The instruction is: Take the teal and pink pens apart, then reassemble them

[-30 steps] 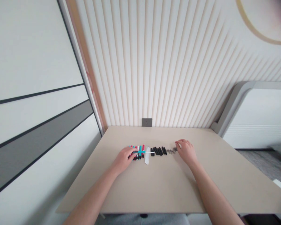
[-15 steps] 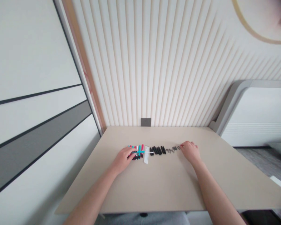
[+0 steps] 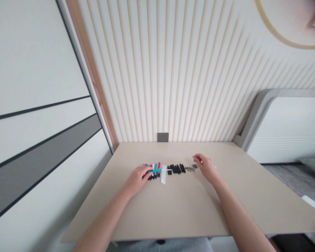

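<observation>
Left hand [image 3: 138, 179]: grip closed on a turquoise pen part [image 3: 158, 170] — its thin white end points right, across the white sticks [image 3: 163, 178].
Right hand [image 3: 205, 167]: fingertips pinching a tiny piece [image 3: 193, 157] — too small to identify.
Worktop [image 3: 157, 210]: coloured barrels [image 3: 155, 166], white sticks, black tubes [image 3: 176, 169], metal bits [image 3: 191, 168], left to right.

Across the tabletop [image 3: 147, 213] runs one row: pens [image 3: 155, 166] at the left end, then rods [image 3: 163, 177], then tubes [image 3: 176, 169], then bits [image 3: 191, 168] at the right. The left fingers [image 3: 144, 169] are over the left part of the pens; the held pen [image 3: 157, 170] between them lies crosswise above pens and rods, its tip reaching the nearest tubes. The right fingers [image 3: 198, 158] are behind and right of the bits, a piece [image 3: 193, 156] at their tips. Behind the tabletop, a socket [image 3: 163, 137] sits on the wall [image 3: 162, 70].
</observation>
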Demonstrator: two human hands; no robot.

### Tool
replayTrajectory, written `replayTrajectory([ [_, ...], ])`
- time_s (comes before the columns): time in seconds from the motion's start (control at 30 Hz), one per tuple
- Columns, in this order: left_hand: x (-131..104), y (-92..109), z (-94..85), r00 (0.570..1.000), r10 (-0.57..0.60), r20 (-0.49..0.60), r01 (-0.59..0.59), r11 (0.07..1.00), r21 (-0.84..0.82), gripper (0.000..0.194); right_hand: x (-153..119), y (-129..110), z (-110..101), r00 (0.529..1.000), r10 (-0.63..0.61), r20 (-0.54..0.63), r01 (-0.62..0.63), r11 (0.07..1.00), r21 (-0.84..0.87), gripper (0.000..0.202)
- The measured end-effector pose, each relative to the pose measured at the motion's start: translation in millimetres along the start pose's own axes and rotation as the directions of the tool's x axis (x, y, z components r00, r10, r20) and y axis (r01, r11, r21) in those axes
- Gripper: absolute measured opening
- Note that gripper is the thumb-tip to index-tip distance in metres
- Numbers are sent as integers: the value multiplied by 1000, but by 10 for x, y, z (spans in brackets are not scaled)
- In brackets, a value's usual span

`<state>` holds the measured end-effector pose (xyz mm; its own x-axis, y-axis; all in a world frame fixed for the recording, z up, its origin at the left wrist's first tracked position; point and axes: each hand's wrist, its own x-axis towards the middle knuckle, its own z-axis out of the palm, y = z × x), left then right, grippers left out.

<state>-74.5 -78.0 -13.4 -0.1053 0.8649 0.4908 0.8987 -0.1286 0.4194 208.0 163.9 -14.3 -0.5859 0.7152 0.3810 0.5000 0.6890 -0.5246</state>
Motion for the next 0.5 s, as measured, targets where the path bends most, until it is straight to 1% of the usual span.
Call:
replayTrajectory([
  [0.03,-3,-11,6,1000,-2,0,2,1000,5,18,-12,-77,36,998,-59,10,58,995,75,27],
  [0.1,-10,-30,18,1000,-4,-6,4,1000,13,19,-53,-245,116,988,-153,27,147,977,154,26],
  [0.23,-14,-27,20,1000,-3,-13,4,1000,14,19,-156,-537,233,956,-283,77,260,941,218,24],
  [0.33,-9,-4,11,1000,-5,-5,5,1000,11,20,-202,-645,263,942,-327,73,304,925,228,23],
  [0.5,-4,4,11,1000,0,1,0,1000,-3,20,-208,-657,270,938,-339,71,317,922,220,22],
])
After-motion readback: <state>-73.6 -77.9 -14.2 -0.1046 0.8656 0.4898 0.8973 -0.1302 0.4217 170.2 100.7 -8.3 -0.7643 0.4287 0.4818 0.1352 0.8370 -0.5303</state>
